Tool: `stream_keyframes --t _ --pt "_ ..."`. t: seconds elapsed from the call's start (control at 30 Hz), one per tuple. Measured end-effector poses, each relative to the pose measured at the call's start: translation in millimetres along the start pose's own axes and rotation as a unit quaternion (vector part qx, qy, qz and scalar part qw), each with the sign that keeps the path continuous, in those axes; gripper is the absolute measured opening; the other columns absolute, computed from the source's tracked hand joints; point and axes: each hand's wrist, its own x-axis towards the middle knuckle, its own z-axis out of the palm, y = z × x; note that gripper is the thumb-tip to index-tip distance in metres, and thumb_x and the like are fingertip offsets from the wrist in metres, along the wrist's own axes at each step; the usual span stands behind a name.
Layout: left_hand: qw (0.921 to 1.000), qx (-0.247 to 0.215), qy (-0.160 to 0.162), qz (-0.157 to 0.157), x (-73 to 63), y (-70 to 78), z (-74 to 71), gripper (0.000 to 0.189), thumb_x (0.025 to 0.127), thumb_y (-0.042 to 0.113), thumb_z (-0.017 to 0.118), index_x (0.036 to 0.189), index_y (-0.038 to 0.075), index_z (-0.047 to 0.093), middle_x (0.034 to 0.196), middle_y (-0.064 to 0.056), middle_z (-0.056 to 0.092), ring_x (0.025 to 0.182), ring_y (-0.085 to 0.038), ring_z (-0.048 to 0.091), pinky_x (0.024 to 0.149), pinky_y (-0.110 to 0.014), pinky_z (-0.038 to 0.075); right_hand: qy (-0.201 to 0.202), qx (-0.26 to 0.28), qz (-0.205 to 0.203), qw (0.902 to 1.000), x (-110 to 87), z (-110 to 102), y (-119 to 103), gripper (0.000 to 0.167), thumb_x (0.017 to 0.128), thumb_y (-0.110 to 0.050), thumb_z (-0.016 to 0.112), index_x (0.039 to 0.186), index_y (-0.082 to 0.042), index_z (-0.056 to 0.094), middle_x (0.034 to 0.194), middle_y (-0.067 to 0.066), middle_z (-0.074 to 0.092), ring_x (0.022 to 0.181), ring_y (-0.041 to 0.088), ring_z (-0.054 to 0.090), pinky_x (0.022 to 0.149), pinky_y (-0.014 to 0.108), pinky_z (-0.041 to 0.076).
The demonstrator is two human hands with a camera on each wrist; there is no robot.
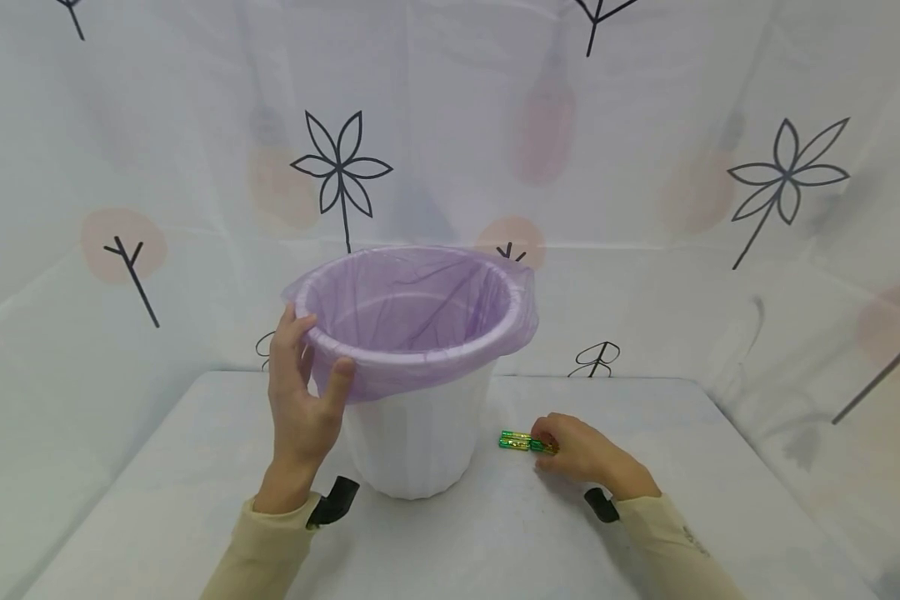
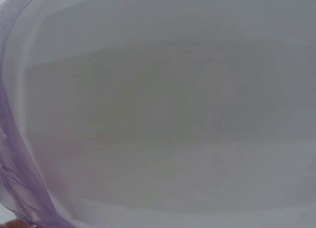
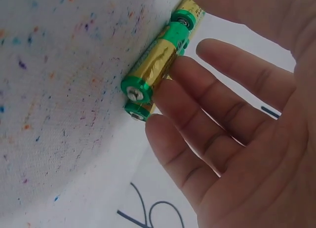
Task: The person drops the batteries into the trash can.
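Several green-and-gold batteries (image 3: 154, 64) on the tabletop (image 1: 495, 554), right of the purple-lined wastebasket (image 1: 416, 442), are touched by half-bent fingers (image 3: 217, 94) of the right hand (image 1: 583, 450), grip uncertain; mid-body pinching is advised, with the rim (image 1: 407, 358) braced by the widely spread left hand (image 1: 305, 410).

The batteries (image 3: 152, 67) are banded in green and gold, the bag (image 1: 405, 312) is purple, and the bin (image 1: 420, 450) is plain white. The table (image 1: 142, 492) is white, flecked with blue, purple and orange in the right wrist view. A white cloth (image 1: 450, 92) carries black line-drawn flowers and twigs among pink and peach blots, and the sleeves (image 1: 266, 554) are pale beige.
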Motion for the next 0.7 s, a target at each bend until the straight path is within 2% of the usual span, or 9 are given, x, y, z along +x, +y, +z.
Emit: stream_keyframes --t 0.23,0.53,0.7 --pt "1.0 0.001 0.001 0.004 0.3 -0.1 0.3 0.052 0.089 0.018 0.063 0.126 -0.012 0.042 0.146 -0.031 0.027 0.134 -0.043 0.031 0.101 -0.065 0.032 -0.021 0.024 0.009 0.9995 -3.2 0.8 -0.6 0.024 0.077 -0.011 0.076 0.098 -0.014 0.064 0.079 -0.004 0.052 0.077 0.014 0.046 0.068 0.033 0.04" --pt "1.0 0.003 -0.001 0.008 0.7 0.4 0.6 0.054 0.09 0.024 0.062 0.127 -0.011 0.041 0.146 -0.031 0.027 0.134 -0.044 0.031 0.1 -0.065 0.032 -0.07 0.065 -0.019 0.9952 -6.8 2.2 0.1 0.02 0.08 -0.003 0.071 0.095 -0.014 0.064 0.076 -0.004 0.053 0.07 0.014 0.049 0.058 0.027 0.042" --pt "1.0 0.001 -0.002 0.003 0.7 1.2 0.2 0.055 0.091 0.024 0.062 0.127 -0.011 0.041 0.147 -0.031 0.026 0.134 -0.043 0.031 0.101 -0.065 0.031 -0.077 0.074 -0.022 0.9941 -7.1 2.3 -0.7 0.02 0.08 -0.004 0.072 0.095 -0.014 0.064 0.076 -0.004 0.053 0.069 0.013 0.049 0.057 0.026 0.043"
